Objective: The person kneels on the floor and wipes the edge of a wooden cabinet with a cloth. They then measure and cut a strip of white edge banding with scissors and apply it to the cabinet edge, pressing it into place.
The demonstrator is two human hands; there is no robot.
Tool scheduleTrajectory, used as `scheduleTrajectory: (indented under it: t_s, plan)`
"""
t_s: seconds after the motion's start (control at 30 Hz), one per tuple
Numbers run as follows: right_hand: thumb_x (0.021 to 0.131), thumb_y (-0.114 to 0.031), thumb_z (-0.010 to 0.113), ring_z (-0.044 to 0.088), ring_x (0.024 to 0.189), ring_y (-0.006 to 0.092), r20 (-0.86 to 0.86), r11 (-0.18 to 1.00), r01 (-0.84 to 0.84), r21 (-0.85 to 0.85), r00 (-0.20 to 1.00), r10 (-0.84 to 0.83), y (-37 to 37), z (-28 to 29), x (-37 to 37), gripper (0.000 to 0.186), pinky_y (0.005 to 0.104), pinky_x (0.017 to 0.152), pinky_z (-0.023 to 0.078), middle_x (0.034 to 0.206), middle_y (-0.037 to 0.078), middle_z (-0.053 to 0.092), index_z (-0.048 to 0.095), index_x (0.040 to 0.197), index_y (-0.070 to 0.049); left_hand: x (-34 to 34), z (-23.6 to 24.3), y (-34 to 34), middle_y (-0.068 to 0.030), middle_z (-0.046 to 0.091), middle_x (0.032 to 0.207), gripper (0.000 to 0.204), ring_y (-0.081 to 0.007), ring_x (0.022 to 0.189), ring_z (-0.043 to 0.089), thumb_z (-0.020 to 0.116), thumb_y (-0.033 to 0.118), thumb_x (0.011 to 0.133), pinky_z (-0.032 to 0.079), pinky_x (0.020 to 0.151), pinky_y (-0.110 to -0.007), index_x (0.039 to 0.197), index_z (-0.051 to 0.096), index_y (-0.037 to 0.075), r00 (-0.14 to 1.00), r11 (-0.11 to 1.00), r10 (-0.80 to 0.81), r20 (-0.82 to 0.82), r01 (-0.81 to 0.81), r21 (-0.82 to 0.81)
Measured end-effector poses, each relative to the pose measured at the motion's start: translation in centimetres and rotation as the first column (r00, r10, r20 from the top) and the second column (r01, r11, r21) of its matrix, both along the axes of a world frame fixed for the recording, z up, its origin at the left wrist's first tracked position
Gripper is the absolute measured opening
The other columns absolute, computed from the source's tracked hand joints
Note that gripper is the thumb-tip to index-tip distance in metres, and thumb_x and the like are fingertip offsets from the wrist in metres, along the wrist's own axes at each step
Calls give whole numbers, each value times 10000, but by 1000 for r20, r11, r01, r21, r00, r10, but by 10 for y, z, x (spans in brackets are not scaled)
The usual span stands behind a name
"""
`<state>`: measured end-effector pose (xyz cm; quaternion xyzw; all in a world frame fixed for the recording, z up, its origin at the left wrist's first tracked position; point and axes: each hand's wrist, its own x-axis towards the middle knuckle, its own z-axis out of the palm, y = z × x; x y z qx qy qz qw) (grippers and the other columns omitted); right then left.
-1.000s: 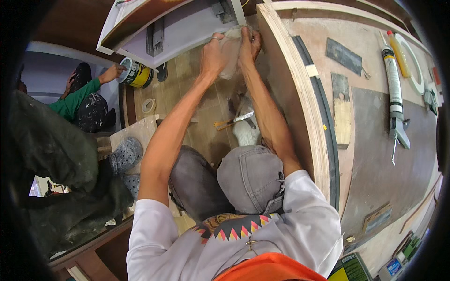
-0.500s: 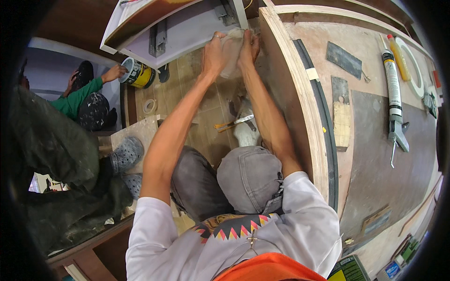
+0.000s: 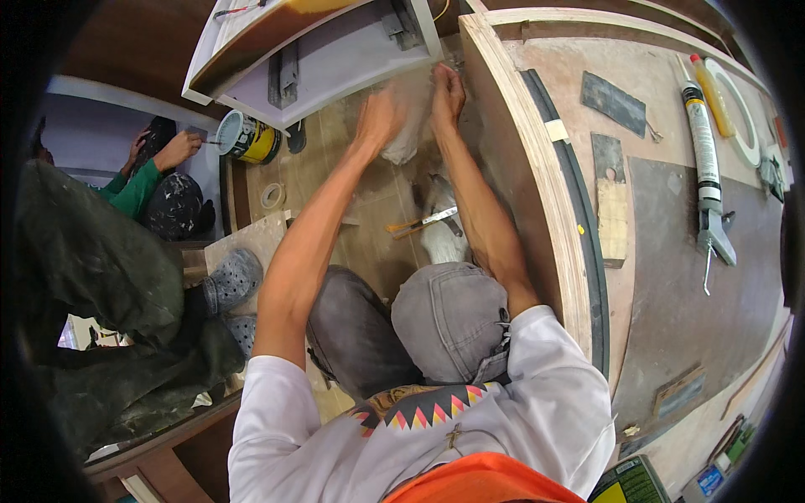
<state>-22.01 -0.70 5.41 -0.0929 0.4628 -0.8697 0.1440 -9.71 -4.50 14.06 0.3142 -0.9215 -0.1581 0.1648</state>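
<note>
My left hand [image 3: 377, 113], blurred, is closed on a pale crumpled rag or bag [image 3: 401, 144] hanging beside it, smeared by motion. My right hand [image 3: 449, 96] has its fingers curled closed near the top of the plywood panel [image 3: 520, 168]; what it holds I cannot make out. Both are just below a white open drawer box [image 3: 310, 96] with metal runners. On the wood-look floor below, a tool with yellowish handles [image 3: 411, 225] lies by a white object [image 3: 443, 246], near my bent grey-trousered knees.
Another person's hand [image 3: 172, 151] holds a thin stick at a paint pail [image 3: 247, 138]; their dark-trousered leg and grey clog [image 3: 235, 277] are at left. A tape roll [image 3: 272, 196] lies on the floor. A caulk gun [image 3: 708, 201] and scraps [image 3: 612, 105] lie on the board at right.
My hands have lowered and drawn slightly apart, the pale material dropping with the left. The other person's hand has moved down and left from the pail, showing the stick.
</note>
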Motion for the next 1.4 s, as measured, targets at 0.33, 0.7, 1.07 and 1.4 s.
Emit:
scheduleTrajectory:
  t_s: [0.33, 0.7, 1.07, 1.4]
  plan:
    - [908, -305, 811, 673, 967, 118, 95, 964, -179, -196, 975, 200, -4, -11, -28, 270, 260, 744, 428, 978, 17, 731, 668, 1026, -109, 24, -8, -7, -274, 712, 966, 383, -463, 972, 675, 649, 339, 964, 507, 859, -526, 1229, 641, 63, 992, 999, 1, 130, -7, 51]
    - [953, -244, 712, 680, 923, 89, 113, 963, -254, -90, 958, 263, 6, -3, -30, 91, 282, 800, 435, 943, -41, 725, 659, 1007, -193, 22, -1, 0, -261, 721, 1024, 401, -453, 1033, 669, 643, 334, 965, 513, 894, -519, 1247, 637, 48, 981, 999, -7, 191, -3, 51]
    - [926, -195, 688, 634, 874, 105, 306, 942, -306, -137, 891, 335, 12, 11, -33, 97, 329, 801, 537, 874, -38, 640, 612, 980, -168, 25, 10, 11, -277, 713, 1031, 369, -459, 1022, 665, 637, 298, 964, 508, 890, -522, 1218, 636, 31, 978, 996, -57, 201, 43, 76]
    - [895, -198, 673, 600, 795, 102, 371, 965, -218, -146, 892, 258, 2, 5, -31, 75, 321, 716, 530, 785, -44, 585, 604, 923, -188, 25, 2, 10, -287, 712, 991, 377, -461, 989, 676, 646, 312, 967, 509, 871, -517, 1215, 632, 28, 977, 992, -102, 186, 86, 92]
